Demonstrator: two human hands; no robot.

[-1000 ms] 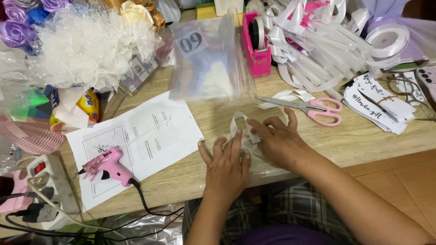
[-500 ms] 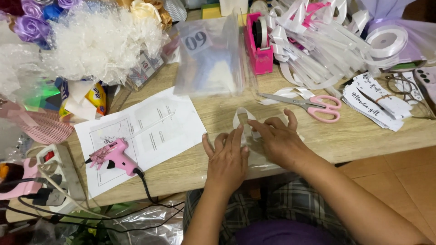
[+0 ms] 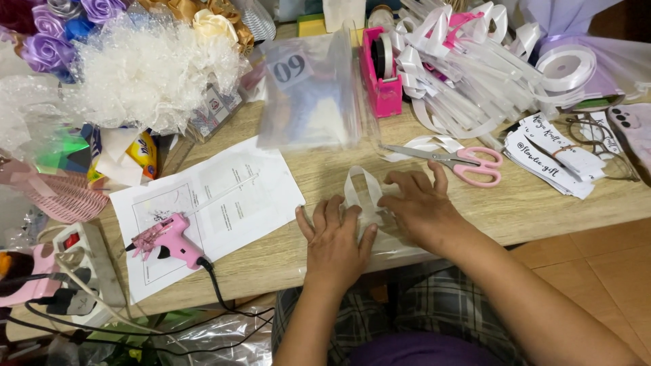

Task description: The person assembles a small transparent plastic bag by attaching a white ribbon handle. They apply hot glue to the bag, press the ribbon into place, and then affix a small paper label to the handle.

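My left hand [image 3: 334, 240] lies palm down near the front edge of the wooden table [image 3: 563, 210], fingers spread, pressing on a clear plastic sleeve [image 3: 390, 245]. My right hand [image 3: 422, 205] rests beside it, fingertips on a white ribbon loop [image 3: 359, 188] that lies on the sleeve. The two hands almost touch. Neither hand grips anything; both press flat. Pink-handled scissors [image 3: 464, 163] lie just beyond my right hand.
A pink glue gun [image 3: 167, 240] with a black cord lies on a printed paper sheet [image 3: 224, 203] at left. Behind are a clear plastic bag [image 3: 312, 91], a pink tape dispenser [image 3: 381, 68], a pile of white ribbon loops [image 3: 475, 74], printed cards [image 3: 553, 156], glasses [image 3: 593, 139] and fabric flowers [image 3: 102, 47].
Both hands have stayed on the ribbon loop and plastic sleeve, shifting only slightly. The camera view has drifted a little.
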